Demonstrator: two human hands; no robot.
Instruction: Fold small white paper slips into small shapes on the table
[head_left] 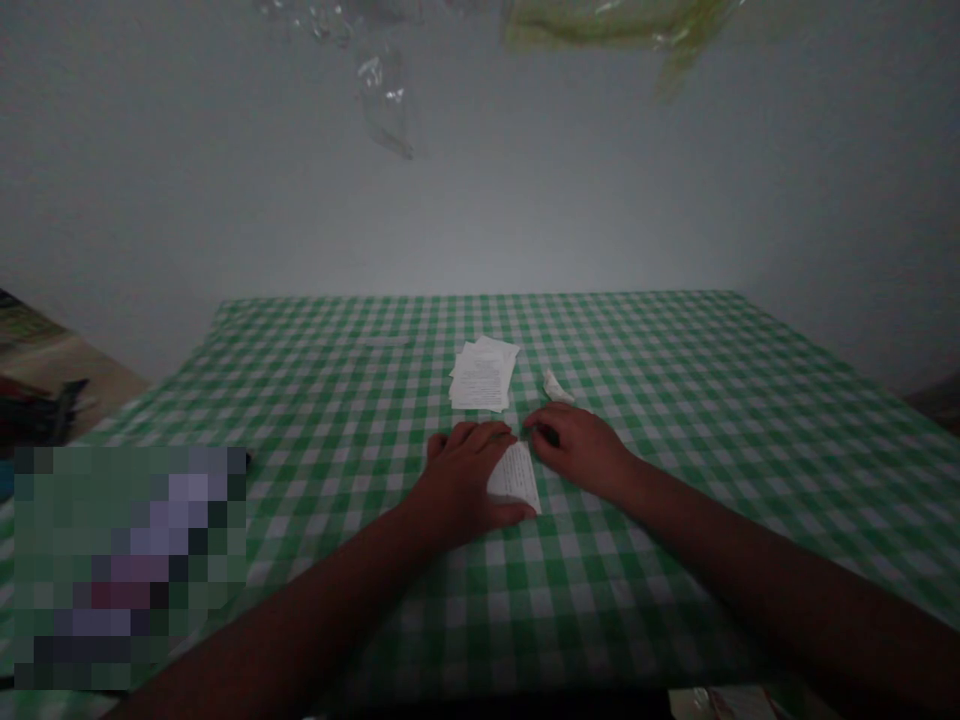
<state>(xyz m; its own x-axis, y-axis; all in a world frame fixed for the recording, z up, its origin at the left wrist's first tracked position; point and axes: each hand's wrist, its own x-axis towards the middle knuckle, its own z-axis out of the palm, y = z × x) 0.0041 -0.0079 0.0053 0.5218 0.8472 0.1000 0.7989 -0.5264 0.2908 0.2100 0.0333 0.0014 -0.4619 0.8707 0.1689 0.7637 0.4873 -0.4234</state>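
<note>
My left hand (469,480) lies spread over a small sheet of printed paper (516,478), its fingers near the top edge and its thumb at the lower right corner. Part of the sheet is hidden under that hand. My right hand (577,440) is just right of the sheet's top corner, fingers curled and pinched together. What they hold, if anything, I cannot make out. Past both hands lies a loose stack of printed papers (481,375), fanned unevenly. A crumpled bit of white paper (556,386) rests just beyond my right hand.
A green and white checked cloth (337,390) covers the table, which meets a pale wall (480,200). A blurred-out, pixelated patch (131,570) hides something at the left front. Clear plastic (386,100) and yellowish plastic (600,25) hang at the top.
</note>
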